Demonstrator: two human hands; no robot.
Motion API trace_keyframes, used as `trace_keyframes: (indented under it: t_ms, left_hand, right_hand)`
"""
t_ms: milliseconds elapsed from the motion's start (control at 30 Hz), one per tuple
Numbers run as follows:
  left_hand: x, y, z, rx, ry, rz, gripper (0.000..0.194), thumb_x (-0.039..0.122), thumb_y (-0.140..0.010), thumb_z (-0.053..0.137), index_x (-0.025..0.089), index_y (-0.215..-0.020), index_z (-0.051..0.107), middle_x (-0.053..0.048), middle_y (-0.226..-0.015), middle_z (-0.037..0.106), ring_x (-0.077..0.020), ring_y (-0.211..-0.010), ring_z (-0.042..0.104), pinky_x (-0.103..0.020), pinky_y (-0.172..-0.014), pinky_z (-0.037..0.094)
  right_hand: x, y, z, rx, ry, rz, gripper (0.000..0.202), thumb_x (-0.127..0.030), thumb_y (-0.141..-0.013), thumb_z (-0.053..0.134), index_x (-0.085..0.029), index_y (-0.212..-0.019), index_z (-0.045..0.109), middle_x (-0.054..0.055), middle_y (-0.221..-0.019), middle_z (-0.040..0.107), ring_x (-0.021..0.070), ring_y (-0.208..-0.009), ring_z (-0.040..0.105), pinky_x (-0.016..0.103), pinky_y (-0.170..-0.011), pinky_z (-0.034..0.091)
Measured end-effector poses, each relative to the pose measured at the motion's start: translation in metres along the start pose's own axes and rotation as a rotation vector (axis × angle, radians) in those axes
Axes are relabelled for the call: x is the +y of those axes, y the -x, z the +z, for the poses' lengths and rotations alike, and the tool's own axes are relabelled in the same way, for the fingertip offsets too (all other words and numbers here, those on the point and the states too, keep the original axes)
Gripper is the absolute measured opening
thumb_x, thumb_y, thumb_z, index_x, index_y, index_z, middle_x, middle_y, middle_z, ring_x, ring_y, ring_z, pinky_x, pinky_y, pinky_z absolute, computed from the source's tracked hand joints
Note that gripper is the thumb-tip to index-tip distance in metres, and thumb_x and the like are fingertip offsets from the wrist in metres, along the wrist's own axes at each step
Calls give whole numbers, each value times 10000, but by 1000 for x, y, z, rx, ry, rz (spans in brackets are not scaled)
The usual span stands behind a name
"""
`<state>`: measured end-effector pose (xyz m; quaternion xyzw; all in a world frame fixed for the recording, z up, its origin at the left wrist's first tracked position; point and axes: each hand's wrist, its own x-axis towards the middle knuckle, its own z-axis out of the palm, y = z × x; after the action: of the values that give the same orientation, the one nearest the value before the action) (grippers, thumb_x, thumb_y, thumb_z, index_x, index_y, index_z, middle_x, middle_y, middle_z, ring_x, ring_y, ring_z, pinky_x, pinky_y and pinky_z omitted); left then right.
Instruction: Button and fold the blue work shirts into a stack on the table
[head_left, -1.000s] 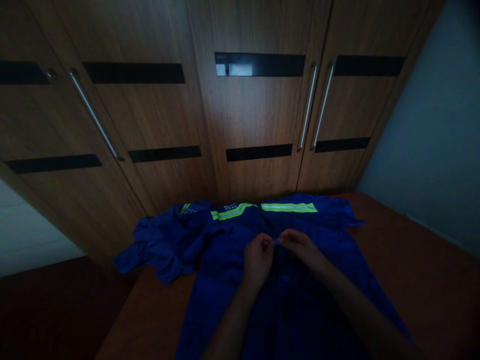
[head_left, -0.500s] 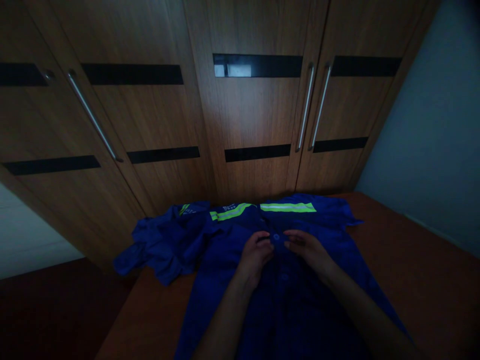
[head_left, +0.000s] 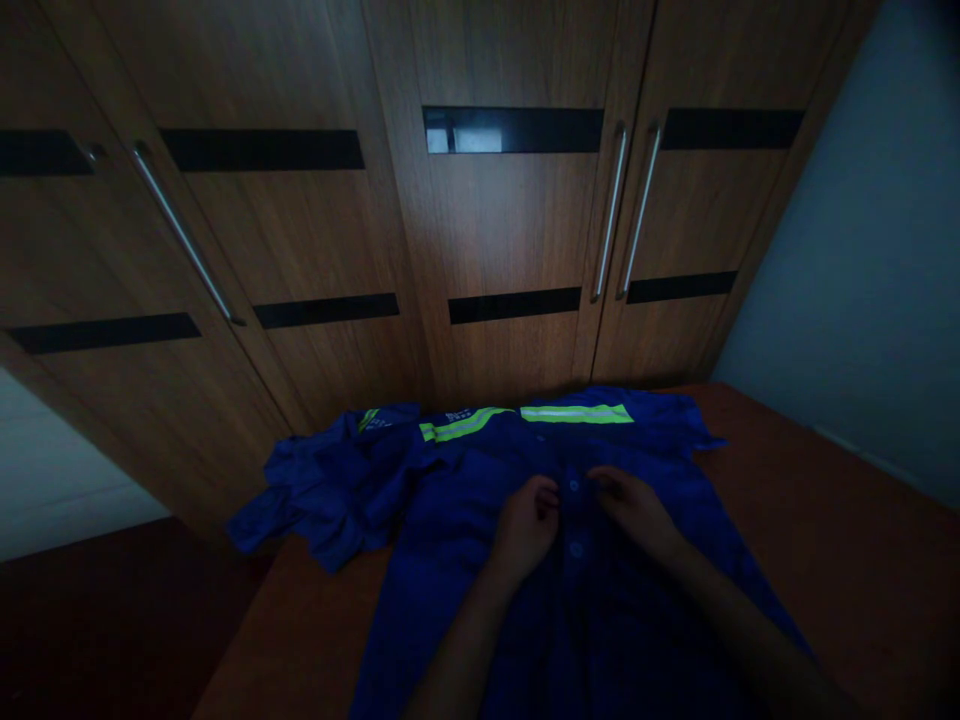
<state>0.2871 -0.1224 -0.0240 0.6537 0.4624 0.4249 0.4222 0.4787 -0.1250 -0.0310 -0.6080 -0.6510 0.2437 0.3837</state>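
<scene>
On the brown table (head_left: 840, 560), a blue shirt (head_left: 450, 520) lay front up below the wooden wardrobe (head_left: 502, 230), yellow-green stripes (head_left: 577, 413) across its chest. The left hand (head_left: 528, 525) and the right hand (head_left: 637, 512) met its front on either side of a button (head_left: 574, 485), fingers curled; whether either gripped the cloth, I could not tell. Crumpled blue clothing (head_left: 322, 490) lay at the shirt's left.
</scene>
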Motion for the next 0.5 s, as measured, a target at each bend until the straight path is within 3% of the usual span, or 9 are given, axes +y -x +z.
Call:
trace_keyframes:
  t_ms: [67,133,233,333,400,500]
  left_hand:
    - [-2,1,-1,-15,-74,20,249,50,-675,541,214,-815,665,-11,-743,673,-154,-688,611,-246,-652,428]
    - [-1,-1,-5,-5,-115,29,200,90,-709,551,220,-800,672,-9,-722,674,-168,-696,614,-259,-670,431]
    - [5,-13,-13,45,-194,37,194,137,-764,530,223,-869,670,-25,-782,682,-182,-744,619,-275,-711,440]
    - [15,-35,-17,97,-282,39,224,129,-781,510,208,-927,661,-66,-915,681,-203,-875,615,-301,-827,432]
    - [21,-54,-15,108,-337,32,213,132,-785,517,202,-926,661,-87,-975,673,-216,-958,599,-315,-900,408]
    - [27,-79,-8,91,-411,-16,153,140,-777,542,190,-852,666,-108,-968,673,-236,-993,592,-340,-942,390]
  right_hand:
    - [2,-2,0,-54,229,-52,272,-128,-692,478,-202,-867,671,42,-826,673,195,-797,636,319,-756,478]
    - [-5,-7,-2,-62,304,-77,234,-111,-673,494,-196,-795,675,55,-812,663,206,-824,627,318,-780,464]
    - [-26,-27,-6,-19,334,-89,241,-155,-732,498,-179,-898,672,84,-923,662,208,-923,606,311,-850,434]
    - [-45,-54,-2,-1,354,-58,251,-294,-816,484,-182,-948,665,102,-965,671,222,-946,608,326,-850,428]
    - [-50,-72,6,-30,358,-5,225,-336,-794,521,-183,-832,682,119,-889,687,253,-895,628,349,-793,440]
    - [-45,-90,22,-90,330,88,150,-282,-712,588,-171,-650,667,150,-790,696,282,-821,649,347,-710,442]
